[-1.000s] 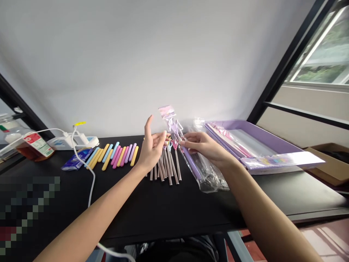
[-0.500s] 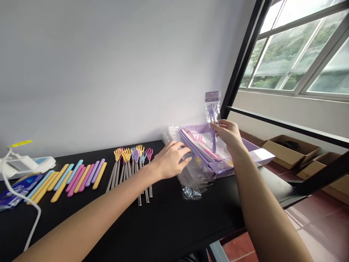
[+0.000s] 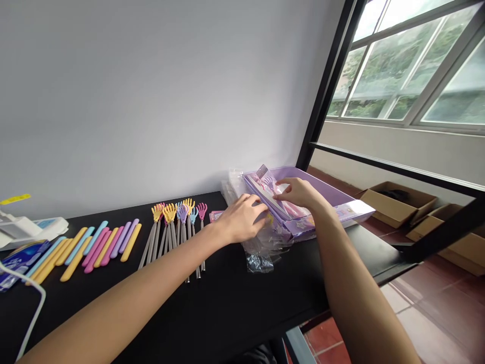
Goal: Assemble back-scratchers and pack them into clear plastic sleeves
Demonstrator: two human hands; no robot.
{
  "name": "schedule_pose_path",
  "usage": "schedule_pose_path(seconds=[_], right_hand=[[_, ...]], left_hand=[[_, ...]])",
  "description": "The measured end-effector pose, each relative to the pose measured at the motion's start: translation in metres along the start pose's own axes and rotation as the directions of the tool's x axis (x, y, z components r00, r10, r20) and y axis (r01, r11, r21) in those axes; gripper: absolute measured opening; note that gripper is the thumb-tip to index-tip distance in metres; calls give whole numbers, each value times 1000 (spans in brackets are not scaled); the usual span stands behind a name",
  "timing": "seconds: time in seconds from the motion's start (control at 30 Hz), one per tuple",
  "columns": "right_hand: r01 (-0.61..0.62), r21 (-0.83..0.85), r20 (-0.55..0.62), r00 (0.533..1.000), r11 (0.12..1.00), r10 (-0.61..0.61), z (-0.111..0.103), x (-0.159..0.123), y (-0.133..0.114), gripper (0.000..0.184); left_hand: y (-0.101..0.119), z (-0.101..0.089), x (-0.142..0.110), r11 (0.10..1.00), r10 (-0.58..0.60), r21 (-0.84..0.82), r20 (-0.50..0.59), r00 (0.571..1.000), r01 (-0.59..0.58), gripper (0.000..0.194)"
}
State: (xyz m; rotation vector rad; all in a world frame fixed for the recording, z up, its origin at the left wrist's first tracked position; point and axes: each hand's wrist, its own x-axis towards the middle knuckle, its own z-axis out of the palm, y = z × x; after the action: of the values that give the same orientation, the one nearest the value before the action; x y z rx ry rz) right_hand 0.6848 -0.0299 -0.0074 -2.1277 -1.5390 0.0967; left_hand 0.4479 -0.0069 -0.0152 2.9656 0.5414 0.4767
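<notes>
My left hand [image 3: 242, 218] is over the pile of clear plastic bags [image 3: 260, 255], its fingers bent but apart; I see nothing held in it. My right hand [image 3: 299, 193] is over the purple box [image 3: 322, 188], thumb and forefinger apart beside a bagged purple back scratcher [image 3: 269, 182]. This back scratcher lies slanted in the box, on other bagged pink ones [image 3: 293, 210]. Left of my left hand lies a group of unbagged back scratchers [image 3: 182, 215] with hand-shaped heads and metal rods.
Several coloured handles [image 3: 102, 247] lie in a row on the black table [image 3: 235, 308]. A blue packet [image 3: 22, 263], a white device [image 3: 41, 230] and a white cable [image 3: 36, 308] are at the left. Cardboard boxes [image 3: 397, 202] stand on the floor beyond the black frame [image 3: 326, 91].
My right hand has lowered the bagged purple back scratcher from upright into the box and let go of it. My left hand stays by the plastic bags. The view has shifted slightly right.
</notes>
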Motion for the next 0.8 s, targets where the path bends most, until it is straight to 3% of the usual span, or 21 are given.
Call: schedule_pose_path(seconds=[0.07, 0.17, 0.23, 0.33, 0.47, 0.6, 0.7, 0.8], right_hand=[[-6, -15, -113, 994, 1000, 5, -1, -2, -4, 49], [51, 20, -337, 941, 999, -41, -5, -10, -22, 40], [123, 86, -391, 917, 989, -80, -7, -20, -42, 31], [230, 115, -235, 952, 966, -198, -2, -36, -71, 26], [271, -6, -9, 963, 963, -271, 18, -45, -91, 33], [292, -67, -49, 954, 954, -295, 32, -45, -96, 30], [364, -54, -90, 926, 930, -368, 35, -51, -107, 24], [443, 52, -11, 896, 895, -443, 41, -63, -129, 17]], left_hand=[[-3, -4, -3, 1000, -1, 5, -26, 1000, 1, 38], [-14, -15, -14, 1000, -22, 6, -91, 996, 22, 36], [-24, -22, -23, 999, -51, -8, -127, 991, 50, 34], [-36, -29, -38, 994, -107, -31, -135, 985, 103, 32], [-40, -30, -54, 993, -117, 3, -59, 991, 117, 35], [-39, -38, -74, 988, -141, 57, -72, 987, 145, 34], [-45, -52, -94, 957, -275, 65, -105, 956, 283, 31], [-54, -67, -117, 912, -402, 54, -75, 912, 406, 31]])
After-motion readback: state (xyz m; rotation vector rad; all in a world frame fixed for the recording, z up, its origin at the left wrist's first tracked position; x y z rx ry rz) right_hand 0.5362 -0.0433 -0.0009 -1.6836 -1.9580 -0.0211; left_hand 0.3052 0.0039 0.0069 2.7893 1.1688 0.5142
